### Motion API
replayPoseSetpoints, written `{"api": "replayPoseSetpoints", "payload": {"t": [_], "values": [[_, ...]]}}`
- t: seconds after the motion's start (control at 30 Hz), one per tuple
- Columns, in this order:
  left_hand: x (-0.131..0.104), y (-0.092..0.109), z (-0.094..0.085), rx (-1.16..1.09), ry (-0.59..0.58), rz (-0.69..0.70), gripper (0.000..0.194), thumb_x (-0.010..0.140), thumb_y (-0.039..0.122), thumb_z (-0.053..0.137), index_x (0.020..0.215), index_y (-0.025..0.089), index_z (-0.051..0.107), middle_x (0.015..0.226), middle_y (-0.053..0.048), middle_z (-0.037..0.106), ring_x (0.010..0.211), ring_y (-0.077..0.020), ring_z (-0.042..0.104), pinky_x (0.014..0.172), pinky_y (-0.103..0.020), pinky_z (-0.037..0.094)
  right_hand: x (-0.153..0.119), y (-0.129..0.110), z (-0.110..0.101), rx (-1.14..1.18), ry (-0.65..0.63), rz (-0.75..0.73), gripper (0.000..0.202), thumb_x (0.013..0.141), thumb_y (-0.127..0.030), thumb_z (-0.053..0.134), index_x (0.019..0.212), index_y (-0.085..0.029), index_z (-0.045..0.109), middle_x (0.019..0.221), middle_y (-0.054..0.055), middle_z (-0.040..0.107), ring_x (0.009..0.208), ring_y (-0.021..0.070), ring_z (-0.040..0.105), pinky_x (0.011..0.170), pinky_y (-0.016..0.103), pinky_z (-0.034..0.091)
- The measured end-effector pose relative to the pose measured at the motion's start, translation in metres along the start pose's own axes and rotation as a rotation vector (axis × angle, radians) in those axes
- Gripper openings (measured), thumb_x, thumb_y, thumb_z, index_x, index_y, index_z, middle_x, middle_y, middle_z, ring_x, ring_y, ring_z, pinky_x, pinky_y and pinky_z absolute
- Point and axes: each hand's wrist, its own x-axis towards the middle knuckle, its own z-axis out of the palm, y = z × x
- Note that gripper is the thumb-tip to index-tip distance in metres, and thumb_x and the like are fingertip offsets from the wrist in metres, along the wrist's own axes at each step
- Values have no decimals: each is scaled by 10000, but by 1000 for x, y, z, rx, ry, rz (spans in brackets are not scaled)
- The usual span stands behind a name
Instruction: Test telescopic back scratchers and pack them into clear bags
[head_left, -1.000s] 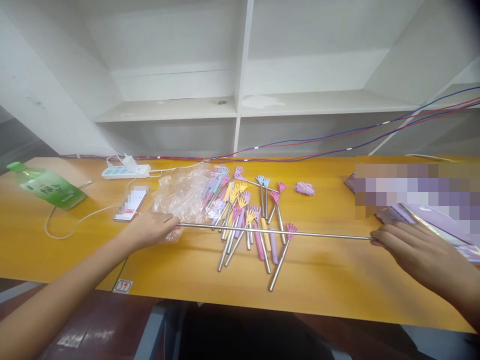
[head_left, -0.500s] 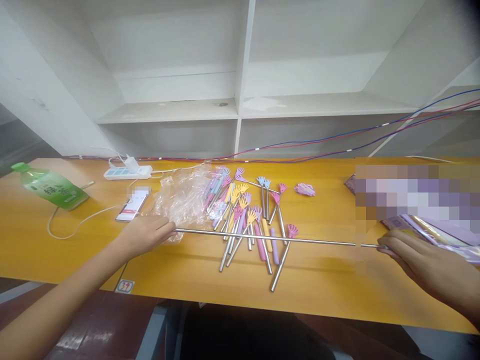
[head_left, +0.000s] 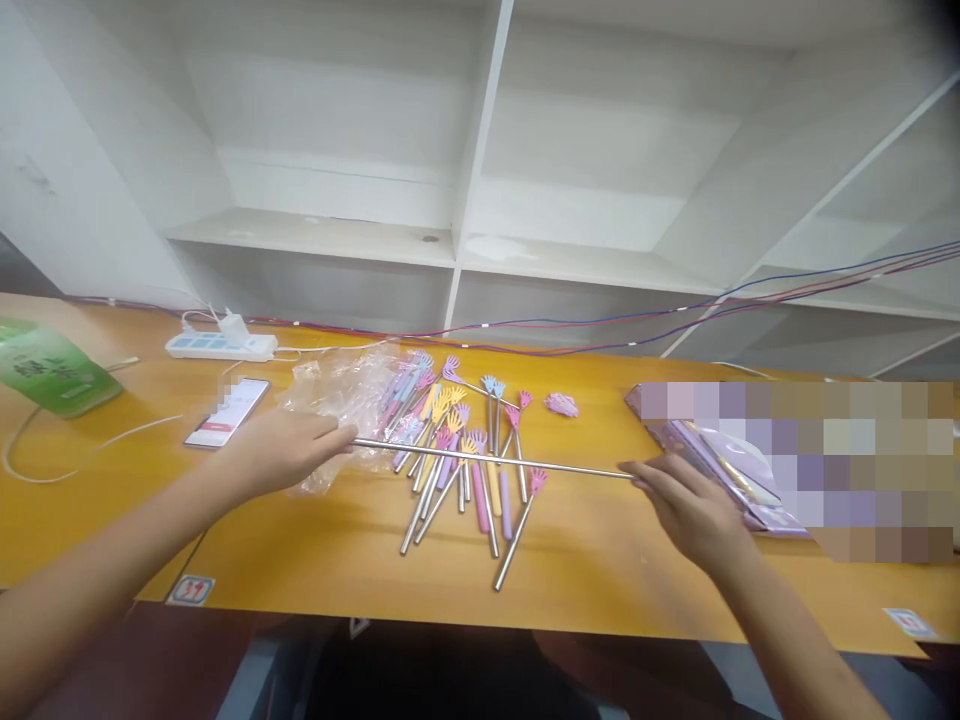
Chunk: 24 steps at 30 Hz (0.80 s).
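A thin metal telescopic back scratcher (head_left: 487, 460) is stretched level above the table between my two hands. My left hand (head_left: 304, 450) is closed around its thicker left end, and my right hand (head_left: 690, 500) pinches its thin right end. Both ends are hidden by my fingers. Below the rod lies a loose pile of back scratchers (head_left: 450, 445) with metal shafts, some with coloured sleeves, and small hand-shaped heads in pink, yellow, blue and purple. Behind my left hand is a crumpled clear plastic bag (head_left: 337, 385) partly over the pile.
A phone (head_left: 229, 412), a white power strip (head_left: 221, 345) and a green bottle (head_left: 56, 370) are on the left of the table (head_left: 600, 580). A small pink bundle (head_left: 561, 404) lies behind the pile. Purple packaging (head_left: 720, 460) sits at right. White shelving (head_left: 472, 150) stands behind, with cables along it.
My hands have come closer together, and the visible length of rod between them is shorter. The view has turned to the right, so the table's things appear further left.
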Motion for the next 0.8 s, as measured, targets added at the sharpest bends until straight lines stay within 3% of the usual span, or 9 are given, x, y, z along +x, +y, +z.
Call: {"api": "replayPoseSetpoints", "payload": {"t": [0.13,0.23,0.33,0.43,0.53,0.63,0.8], "values": [[43,37,-4,24,-22,51,303,1122,234,384,1119,225,686,763,-21,677,636,-176,606,546,-282,273,46,-50,29,114,15,-26,216,1075,-121,542,1214,-198,688,903,61,642,777,164,618,714,269,499],[64,75,4,8,-69,32,243,1095,218,446,1067,224,687,747,-23,671,601,-169,602,529,-283,312,66,-93,62,149,-34,-31,244,1110,-177,472,1196,-207,698,884,58,635,785,176,597,709,278,483],[70,110,20,-12,-105,86,183,1081,255,501,1117,237,680,774,-37,696,606,-187,656,508,-289,342,73,-140,97,165,-116,-42,288,1136,-243,418,1168,-209,703,930,68,654,834,197,615,727,293,481],[66,128,34,-23,-103,91,175,1090,275,511,1140,228,672,824,-61,730,650,-217,707,534,-301,414,69,-172,122,133,-224,-7,287,1140,-235,407,1097,-197,689,967,70,670,842,198,625,757,300,467],[59,136,43,-92,-95,124,184,1099,287,508,1076,190,664,817,-70,722,695,-236,718,585,-326,483,65,-185,130,120,-304,45,269,1133,-257,441,1003,-199,669,947,53,688,842,200,645,811,313,451],[59,147,44,-143,-98,110,168,1066,193,513,973,161,650,836,-91,709,738,-246,712,627,-345,521,70,-190,126,89,-329,84,255,1077,-279,536,875,-182,656,830,55,675,745,198,627,723,306,395],[75,165,36,-198,-115,-94,102,983,206,600,949,149,678,859,-139,735,811,-289,746,649,-362,552,95,-195,112,-50,-517,247,182,981,-196,607,824,-177,694,769,77,711,688,195,647,653,305,327]]}}
